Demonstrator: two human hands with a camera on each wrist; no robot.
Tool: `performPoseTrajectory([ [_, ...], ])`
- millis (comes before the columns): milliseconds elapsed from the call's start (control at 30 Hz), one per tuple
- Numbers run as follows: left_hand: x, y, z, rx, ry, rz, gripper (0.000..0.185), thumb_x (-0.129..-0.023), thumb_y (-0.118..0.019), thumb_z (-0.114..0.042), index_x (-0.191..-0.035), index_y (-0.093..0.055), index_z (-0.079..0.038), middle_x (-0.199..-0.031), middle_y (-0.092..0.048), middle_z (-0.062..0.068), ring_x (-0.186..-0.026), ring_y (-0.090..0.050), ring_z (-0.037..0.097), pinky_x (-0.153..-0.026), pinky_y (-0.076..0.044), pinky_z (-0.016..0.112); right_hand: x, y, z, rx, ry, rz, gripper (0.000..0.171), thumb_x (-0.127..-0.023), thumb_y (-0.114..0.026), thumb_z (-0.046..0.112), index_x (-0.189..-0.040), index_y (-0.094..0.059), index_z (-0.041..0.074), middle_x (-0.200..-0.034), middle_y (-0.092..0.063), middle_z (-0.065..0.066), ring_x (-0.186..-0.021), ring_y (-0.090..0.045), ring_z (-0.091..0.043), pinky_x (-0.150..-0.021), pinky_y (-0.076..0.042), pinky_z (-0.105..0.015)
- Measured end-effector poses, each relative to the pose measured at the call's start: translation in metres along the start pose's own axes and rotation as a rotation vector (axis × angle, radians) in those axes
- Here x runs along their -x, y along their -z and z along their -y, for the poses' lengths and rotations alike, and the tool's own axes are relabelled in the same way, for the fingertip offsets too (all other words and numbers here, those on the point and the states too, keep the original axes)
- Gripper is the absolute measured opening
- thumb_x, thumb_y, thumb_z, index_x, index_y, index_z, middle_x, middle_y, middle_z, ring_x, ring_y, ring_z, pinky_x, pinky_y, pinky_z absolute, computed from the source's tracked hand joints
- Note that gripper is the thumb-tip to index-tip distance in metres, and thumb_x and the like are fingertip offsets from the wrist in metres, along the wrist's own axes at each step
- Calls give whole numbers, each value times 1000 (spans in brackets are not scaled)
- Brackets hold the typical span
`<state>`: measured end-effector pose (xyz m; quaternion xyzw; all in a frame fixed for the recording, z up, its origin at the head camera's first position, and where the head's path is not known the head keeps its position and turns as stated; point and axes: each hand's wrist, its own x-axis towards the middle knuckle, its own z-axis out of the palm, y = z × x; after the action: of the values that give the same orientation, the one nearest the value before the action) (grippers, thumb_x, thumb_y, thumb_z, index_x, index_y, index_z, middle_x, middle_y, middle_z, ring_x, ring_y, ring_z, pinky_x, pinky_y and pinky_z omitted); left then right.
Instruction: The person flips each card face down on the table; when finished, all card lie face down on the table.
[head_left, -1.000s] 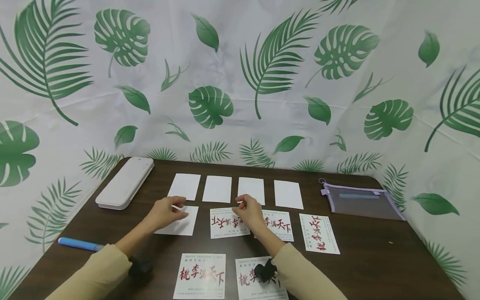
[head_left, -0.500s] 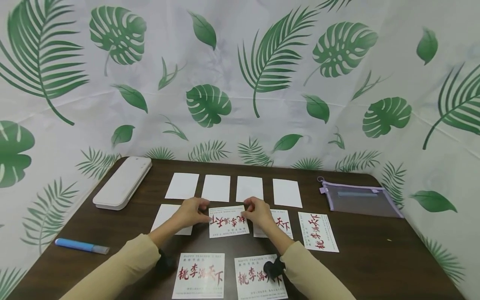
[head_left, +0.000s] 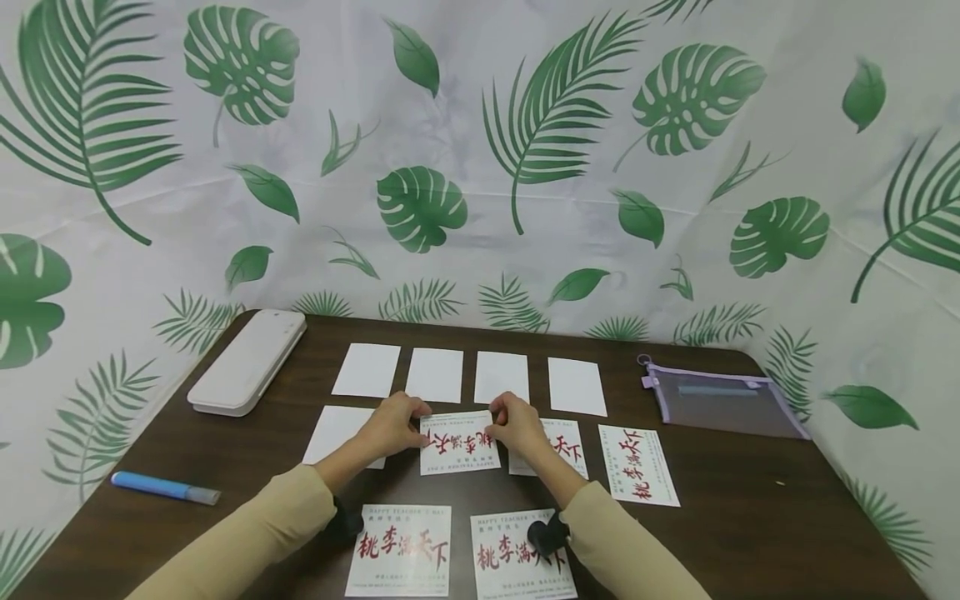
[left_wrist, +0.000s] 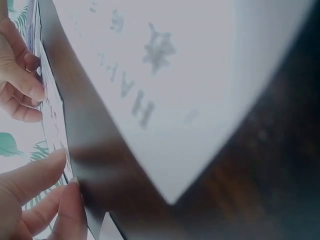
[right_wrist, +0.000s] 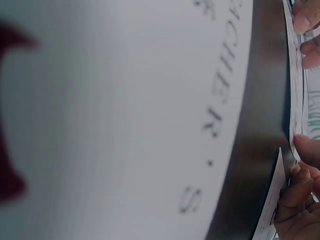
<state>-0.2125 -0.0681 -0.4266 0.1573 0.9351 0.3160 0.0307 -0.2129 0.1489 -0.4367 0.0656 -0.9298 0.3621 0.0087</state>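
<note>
A white card (head_left: 459,457) printed with red characters, upside down in the head view, lies between my two hands in the middle row. My left hand (head_left: 386,429) pinches its left edge between thumb and fingers. At the right edge, the thumb and fingertips of my right hand (head_left: 517,427) pinch it too. The left wrist view shows the left thumb (left_wrist: 37,175) against the card's edge. A second printed card (head_left: 564,446) lies partly hidden under my right hand, and a blank white card (head_left: 337,429) is partly covered by my left forearm.
Several blank cards (head_left: 367,369) form a back row. Two upright printed cards (head_left: 398,550) lie in front, and one turned card (head_left: 638,465) at right. A white case (head_left: 247,362) and a blue pen (head_left: 165,487) are at left, a purple mesh pouch (head_left: 723,400) at back right.
My left hand has moved right, from above the blank card to the printed card's left edge. My right hand has shifted slightly right to the opposite edge.
</note>
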Motion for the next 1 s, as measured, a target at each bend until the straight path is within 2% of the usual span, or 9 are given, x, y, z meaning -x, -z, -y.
performPoseTrajectory([
  [100, 1, 0, -1, -10, -8, -9, 36, -65, -83, -5, -98, -69, -1, -91, -62, 8, -86, -54, 20, -79, -48, 38, 1, 1, 1, -10, -16, -7, 28, -73, -75, 1, -94, -58, 4, -74, -52, -2, -66, -46, -14, -60, -38, -26],
  [367, 2, 0, -1, -23, -14, -24, 40, -65, -83, -6, -102, -68, -1, -92, -63, 8, -86, -54, 19, -81, -48, 38, 6, 0, 2, -73, 11, -46, 28, -74, -72, -2, -93, -52, 5, -76, -54, -3, -66, -49, -12, -58, -40, -24],
  [433, 2, 1, 0, -3, -10, -22, 40, -65, -83, -6, -102, -67, -1, -93, -62, 8, -84, -56, 18, -78, -49, 36, 7, 1, 2, -130, 2, -54, 27, -75, -71, -3, -93, -53, 5, -75, -54, -2, -64, -48, -11, -57, -42, -23],
  [567, 3, 4, 1, 66, 16, -40, 35, -67, -82, -4, -98, -65, -4, -90, -60, 5, -78, -58, 15, -69, -50, 31, 6, 2, 1, -324, -55, -28, 23, -78, -67, -6, -95, -53, 1, -75, -52, -3, -61, -50, -9, -53, -50, -22],
  [667, 3, 8, 2, 196, 65, -47, 29, -71, -78, -2, -95, -63, -6, -84, -59, 3, -74, -55, 13, -65, -48, 28, 5, 1, 0, -454, -109, 1, 22, -80, -64, -8, -98, -52, -1, -75, -51, -3, -58, -51, -9, -52, -51, -23],
  [800, 2, 15, 0, 478, 138, 0, 23, -79, -69, 2, -100, -59, 0, -82, -57, 7, -73, -55, 14, -65, -53, 28, 2, 0, -2, -532, -123, -2, 22, -83, -62, -7, -101, -52, -3, -76, -54, -5, -59, -52, -10, -53, -48, -23],
  [900, 0, 19, -1, 621, 208, 33, 23, -83, -65, 2, -105, -57, 3, -85, -56, 8, -74, -58, 15, -68, -56, 30, 1, 2, -1, -545, -128, -18, 24, -83, -63, -5, -105, -52, -3, -77, -56, -6, -63, -53, -10, -56, -49, -23],
  [1000, -2, 23, -1, 674, 266, 25, 24, -85, -64, 1, -108, -57, 4, -87, -56, 8, -75, -58, 14, -67, -55, 27, 3, 3, 6, -491, -100, -87, 26, -83, -66, -1, -107, -55, -2, -79, -56, -5, -66, -52, -10, -57, -48, -21],
])
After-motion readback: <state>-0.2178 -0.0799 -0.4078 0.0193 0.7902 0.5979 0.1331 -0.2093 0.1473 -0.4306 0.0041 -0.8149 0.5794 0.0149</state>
